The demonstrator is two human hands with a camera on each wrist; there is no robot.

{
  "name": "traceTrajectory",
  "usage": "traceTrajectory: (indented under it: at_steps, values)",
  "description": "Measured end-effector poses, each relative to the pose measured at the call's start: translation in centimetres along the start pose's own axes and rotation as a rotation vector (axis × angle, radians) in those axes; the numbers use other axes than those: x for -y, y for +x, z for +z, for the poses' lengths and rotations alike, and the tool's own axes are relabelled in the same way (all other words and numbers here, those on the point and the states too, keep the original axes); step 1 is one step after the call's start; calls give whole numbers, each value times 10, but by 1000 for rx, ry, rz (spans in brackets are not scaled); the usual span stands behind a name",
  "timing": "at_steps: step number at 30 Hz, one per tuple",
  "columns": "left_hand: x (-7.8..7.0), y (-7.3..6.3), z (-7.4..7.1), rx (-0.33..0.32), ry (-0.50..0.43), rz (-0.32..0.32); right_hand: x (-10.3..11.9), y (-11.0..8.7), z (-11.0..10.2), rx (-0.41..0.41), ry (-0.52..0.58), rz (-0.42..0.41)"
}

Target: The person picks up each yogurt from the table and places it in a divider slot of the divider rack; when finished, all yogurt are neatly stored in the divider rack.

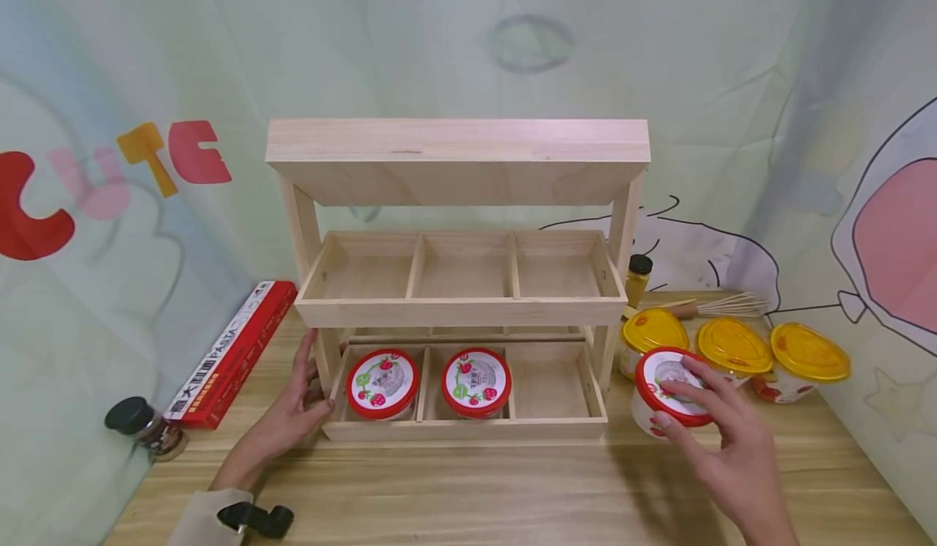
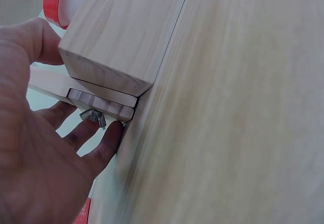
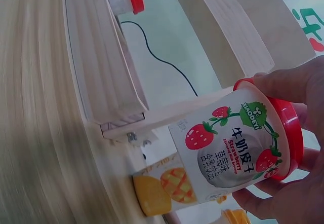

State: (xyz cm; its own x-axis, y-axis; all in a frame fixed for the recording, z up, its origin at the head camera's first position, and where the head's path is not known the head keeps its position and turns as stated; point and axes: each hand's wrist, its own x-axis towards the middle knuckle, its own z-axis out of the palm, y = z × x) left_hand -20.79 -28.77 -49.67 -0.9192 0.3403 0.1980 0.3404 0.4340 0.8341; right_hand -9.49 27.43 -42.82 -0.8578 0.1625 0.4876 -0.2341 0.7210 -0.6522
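My right hand point(image 1: 728, 440) holds a white cup with a red lid and strawberry print point(image 3: 230, 145) by its lid end. That cup is at the right of a wooden two-tier rack point(image 1: 461, 312), tilted in the right wrist view. My left hand point(image 1: 281, 420) grips the rack's lower left side, thumb at the tray's edge and fingers behind the side post near a wing nut point(image 2: 93, 116). Two matching strawberry cups stand in the rack's lower tray: one point(image 1: 382, 383) in the left compartment, another point(image 1: 476, 382) in the middle one. The lower right compartment and upper tray hold nothing.
Several yellow-lidded cups point(image 1: 734, 346) stand right of the rack, with a whisk point(image 1: 732, 305) and a small black-capped bottle point(image 1: 638, 279) behind them. At the left lie a red pasta box point(image 1: 230, 355) and a dark-capped jar point(image 1: 146, 428). Printed curtains surround the table.
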Motion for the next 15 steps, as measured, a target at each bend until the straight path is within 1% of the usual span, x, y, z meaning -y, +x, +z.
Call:
traceTrajectory:
  at_steps: [7, 11, 15]
  values:
    - [-2, -1, 0, -1, 8, -8, 7, 1, 7, 46, 74, 9]
    - [-2, 0, 0, -1, 7, -7, 12, 2, 11, 79, 78, 24]
    - [-1, 0, 0, -1, 5, 5, 14, 3, 15, 94, 75, 19]
